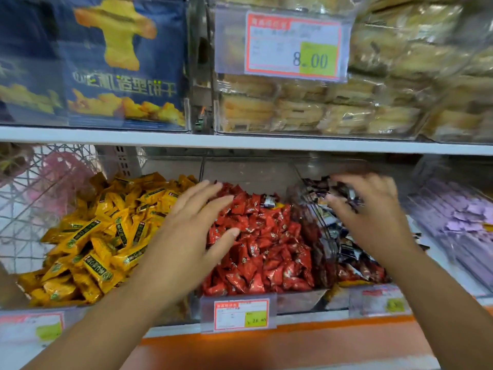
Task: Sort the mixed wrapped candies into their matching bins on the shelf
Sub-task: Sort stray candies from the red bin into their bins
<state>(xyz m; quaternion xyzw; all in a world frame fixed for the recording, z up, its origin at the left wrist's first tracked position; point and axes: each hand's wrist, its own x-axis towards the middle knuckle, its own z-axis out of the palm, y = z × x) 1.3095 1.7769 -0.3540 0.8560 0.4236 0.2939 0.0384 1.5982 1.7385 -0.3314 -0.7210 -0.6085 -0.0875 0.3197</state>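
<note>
While the left hand [194, 222] is held with fingers straight and spread over the red foil-wrapped candies [266, 252] in the middle clear bin [298, 300], the right hand [373, 209] grips dark-wrapped candies [344, 190] above the neighbouring clear bin [344, 297].

- Bright, even shop light from above; colours are vivid and shadows soft.
- A dim band lies just under the shelf board [240, 141], toward 12 o'clock.
- The right hand [378, 222], toward 3 o'clock, is streaked by motion blur, as are the dark candies [346, 194] in its fingers.
- The left hand [192, 236], near centre, is sharper.
- Glare whitens the price tag [293, 44] sleeve at 1 o'clock.
- The edges bend and soften; the purple packets [458, 217] at the far 3 o'clock edge are blurred.
</note>
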